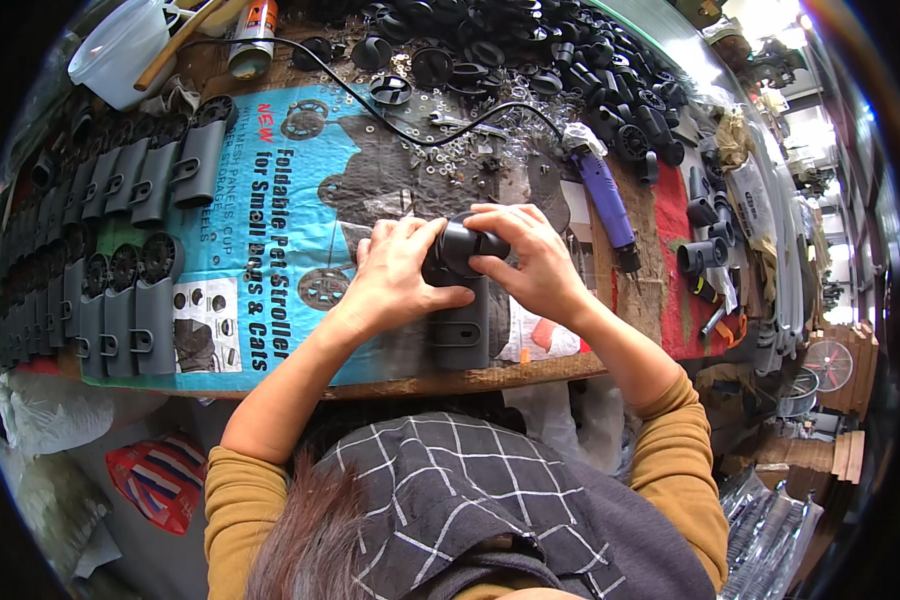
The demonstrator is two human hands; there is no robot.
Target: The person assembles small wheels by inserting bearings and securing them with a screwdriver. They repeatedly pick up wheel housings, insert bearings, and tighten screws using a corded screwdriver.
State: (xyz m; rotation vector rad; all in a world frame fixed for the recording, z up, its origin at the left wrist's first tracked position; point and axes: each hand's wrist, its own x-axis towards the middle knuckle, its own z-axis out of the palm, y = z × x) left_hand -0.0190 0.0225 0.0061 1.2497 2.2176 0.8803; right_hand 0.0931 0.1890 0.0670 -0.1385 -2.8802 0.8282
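Hands meet over the middle of the table (530,375), both gripping one black plastic part (457,250). The left hand (395,272) wraps the part's left side with fingers curled over the top; the right hand (530,258) clasps its right side, thumb underneath. The part is held against the top of a grey bracket (462,335) that lies flat on the table just below the hands. A blue printed sheet (270,230) covers the table under and to the left of them. On the left, rows of finished grey brackets (130,300) lie side by side in two lines. Behind the hands, a heap of black plastic pieces (530,60) and scattered washers (450,145) spreads across the far edge. A purple power tool (606,200) rests just right of the right hand, its black cord (370,105) looping back toward a spray can (253,40).
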